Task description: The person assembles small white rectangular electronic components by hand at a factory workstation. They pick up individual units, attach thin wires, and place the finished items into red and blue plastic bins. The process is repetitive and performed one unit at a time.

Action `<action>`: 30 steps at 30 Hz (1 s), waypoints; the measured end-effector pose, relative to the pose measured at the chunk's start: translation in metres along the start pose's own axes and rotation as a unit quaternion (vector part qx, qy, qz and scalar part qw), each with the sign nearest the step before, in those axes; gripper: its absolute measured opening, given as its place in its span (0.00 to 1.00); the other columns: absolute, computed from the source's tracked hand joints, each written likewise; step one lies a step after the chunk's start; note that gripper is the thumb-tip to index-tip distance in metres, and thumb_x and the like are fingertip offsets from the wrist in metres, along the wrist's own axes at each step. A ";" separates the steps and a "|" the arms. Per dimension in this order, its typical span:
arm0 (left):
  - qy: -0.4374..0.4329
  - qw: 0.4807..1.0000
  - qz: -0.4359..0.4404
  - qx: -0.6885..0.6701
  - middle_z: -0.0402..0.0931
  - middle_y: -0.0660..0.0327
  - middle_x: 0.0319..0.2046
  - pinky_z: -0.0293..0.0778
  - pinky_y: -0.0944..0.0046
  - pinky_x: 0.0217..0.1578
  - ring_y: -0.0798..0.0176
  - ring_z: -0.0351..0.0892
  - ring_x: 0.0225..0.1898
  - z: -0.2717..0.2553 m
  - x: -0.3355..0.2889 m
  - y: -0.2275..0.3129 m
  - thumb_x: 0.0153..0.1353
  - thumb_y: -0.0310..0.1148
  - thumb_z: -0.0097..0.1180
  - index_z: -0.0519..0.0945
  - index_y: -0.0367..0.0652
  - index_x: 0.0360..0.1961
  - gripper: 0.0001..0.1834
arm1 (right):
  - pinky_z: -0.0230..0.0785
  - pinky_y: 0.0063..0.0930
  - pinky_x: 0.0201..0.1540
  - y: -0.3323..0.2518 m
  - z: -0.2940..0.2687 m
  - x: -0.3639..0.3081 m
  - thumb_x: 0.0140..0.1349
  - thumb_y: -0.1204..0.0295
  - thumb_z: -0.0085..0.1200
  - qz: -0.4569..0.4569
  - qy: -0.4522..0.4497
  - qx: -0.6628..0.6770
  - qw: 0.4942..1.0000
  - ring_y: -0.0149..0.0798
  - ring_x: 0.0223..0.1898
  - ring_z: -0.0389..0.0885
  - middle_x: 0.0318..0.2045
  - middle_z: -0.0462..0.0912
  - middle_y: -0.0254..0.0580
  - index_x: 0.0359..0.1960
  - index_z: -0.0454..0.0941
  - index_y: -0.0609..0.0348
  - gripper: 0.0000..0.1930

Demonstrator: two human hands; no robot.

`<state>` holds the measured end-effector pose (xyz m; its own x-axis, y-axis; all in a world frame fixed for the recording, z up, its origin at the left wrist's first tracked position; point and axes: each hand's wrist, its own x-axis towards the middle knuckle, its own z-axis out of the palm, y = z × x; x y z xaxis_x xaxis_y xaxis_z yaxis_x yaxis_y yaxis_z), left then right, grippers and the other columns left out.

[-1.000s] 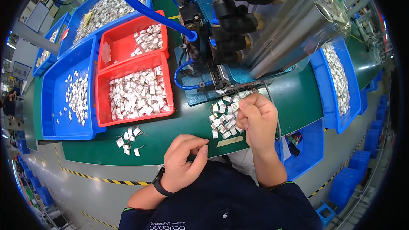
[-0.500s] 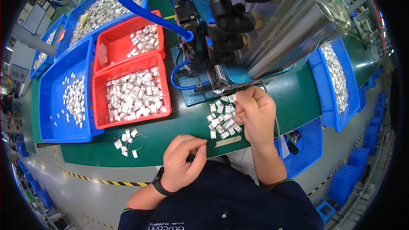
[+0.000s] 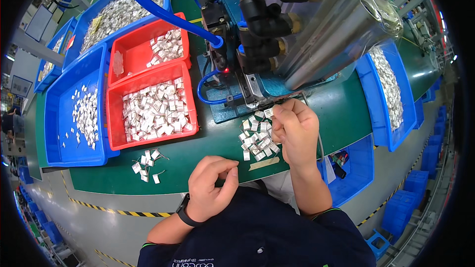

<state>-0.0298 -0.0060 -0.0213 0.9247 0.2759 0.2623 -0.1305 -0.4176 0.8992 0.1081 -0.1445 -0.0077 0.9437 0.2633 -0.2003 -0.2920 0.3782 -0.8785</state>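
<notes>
My right hand (image 3: 295,131) pinches a small white block (image 3: 269,113) between thumb and forefinger at the front edge of a blue pneumatic machine (image 3: 257,86). Below its fingers, a loose heap of similar white blocks (image 3: 258,141), some with thin wire leads, lies on the green table. My left hand (image 3: 213,185) rests at the table's front edge, its fingers curled with thumb and forefinger close together; what it holds, if anything, I cannot make out. To its left lies a smaller group of white blocks with wires (image 3: 147,163).
Two red bins (image 3: 115,113) with white blocks stand left of the machine. Beyond them are blue bins (image 3: 52,143). Another blue bin (image 3: 393,138) of parts sits at the right. A thick blue hose (image 3: 168,15) arches over the red bins. Tape (image 3: 264,163) sticks to the table near the heap.
A small red light now glows on the machine's black fitting. Both hands hold nearly the same places and grips; the whole view has shifted slightly.
</notes>
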 end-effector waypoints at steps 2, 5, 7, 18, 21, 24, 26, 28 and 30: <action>0.000 1.000 -0.003 -0.003 0.74 0.57 0.29 0.68 0.70 0.28 0.66 0.72 0.26 0.000 0.000 0.000 0.53 0.19 0.59 0.78 0.35 0.35 0.07 | 0.45 0.16 0.13 0.000 0.000 0.000 0.61 0.76 0.53 -0.001 0.000 0.006 1.000 0.18 0.12 0.56 0.15 0.67 0.29 0.22 0.68 0.60 0.10; -0.012 1.000 -0.004 -0.003 0.74 0.58 0.29 0.68 0.70 0.29 0.68 0.72 0.26 -0.002 0.000 0.001 0.54 0.19 0.58 0.78 0.34 0.36 0.07 | 0.46 0.16 0.14 0.000 -0.001 0.000 0.61 0.77 0.53 0.004 0.003 0.001 1.000 0.18 0.13 0.57 0.16 0.68 0.29 0.22 0.68 0.59 0.10; -0.020 0.998 -0.027 -0.048 0.74 0.60 0.29 0.68 0.71 0.30 0.69 0.72 0.27 -0.005 0.000 0.002 0.56 0.19 0.57 0.78 0.33 0.37 0.07 | 0.48 0.16 0.15 0.000 -0.002 -0.002 0.61 0.77 0.53 0.001 -0.005 -0.009 1.000 0.18 0.14 0.59 0.17 0.69 0.29 0.23 0.69 0.60 0.09; -0.035 0.869 -0.255 -0.423 0.76 0.65 0.30 0.67 0.75 0.28 0.76 0.72 0.28 -0.002 0.041 0.021 0.63 0.26 0.56 0.78 0.34 0.45 0.10 | 0.57 0.12 0.25 0.000 0.001 -0.034 0.64 0.74 0.54 0.042 -0.188 -0.039 0.981 0.16 0.24 0.67 0.24 0.77 0.28 0.33 0.75 0.63 0.05; -0.010 0.858 -0.262 -0.442 0.77 0.64 0.29 0.68 0.75 0.27 0.76 0.72 0.27 0.003 0.044 0.021 0.63 0.26 0.57 0.78 0.34 0.43 0.09 | 0.57 0.13 0.25 0.000 0.003 -0.035 0.65 0.73 0.53 0.045 -0.206 -0.043 0.977 0.16 0.24 0.67 0.25 0.78 0.29 0.33 0.75 0.63 0.05; 0.006 0.859 -0.255 -0.443 0.78 0.63 0.30 0.68 0.75 0.27 0.75 0.72 0.27 0.005 0.044 0.020 0.62 0.25 0.57 0.79 0.34 0.41 0.08 | 0.58 0.13 0.26 0.000 0.004 -0.035 0.65 0.73 0.53 0.047 -0.215 -0.045 0.974 0.16 0.24 0.67 0.26 0.78 0.30 0.34 0.75 0.63 0.05; 0.013 0.862 -0.250 -0.440 0.78 0.63 0.30 0.69 0.75 0.27 0.75 0.72 0.27 0.005 0.043 0.018 0.62 0.25 0.58 0.80 0.34 0.40 0.07 | 0.58 0.13 0.26 0.001 0.004 -0.035 0.65 0.74 0.53 0.043 -0.216 -0.048 0.974 0.16 0.24 0.67 0.26 0.78 0.30 0.34 0.75 0.62 0.05; 0.019 0.864 -0.245 -0.439 0.78 0.63 0.31 0.69 0.75 0.28 0.75 0.73 0.27 0.005 0.043 0.017 0.61 0.24 0.58 0.80 0.34 0.39 0.07 | 0.58 0.13 0.26 0.003 0.003 -0.036 0.65 0.74 0.53 0.036 -0.215 -0.049 0.975 0.16 0.24 0.67 0.26 0.78 0.30 0.34 0.75 0.62 0.05; 0.022 0.864 -0.245 -0.439 0.78 0.63 0.31 0.70 0.75 0.28 0.75 0.73 0.27 0.006 0.043 0.016 0.61 0.24 0.58 0.80 0.34 0.39 0.07 | 0.58 0.13 0.26 0.002 0.004 -0.037 0.65 0.74 0.53 0.029 -0.212 -0.056 0.975 0.17 0.24 0.67 0.26 0.78 0.30 0.34 0.75 0.62 0.04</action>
<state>0.0100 -0.0061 0.0026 0.9339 0.2746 -0.2289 0.0329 0.5715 0.8199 0.0722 -0.1493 -0.0005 0.7700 0.6337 -0.0748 -0.3020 0.2586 -0.9176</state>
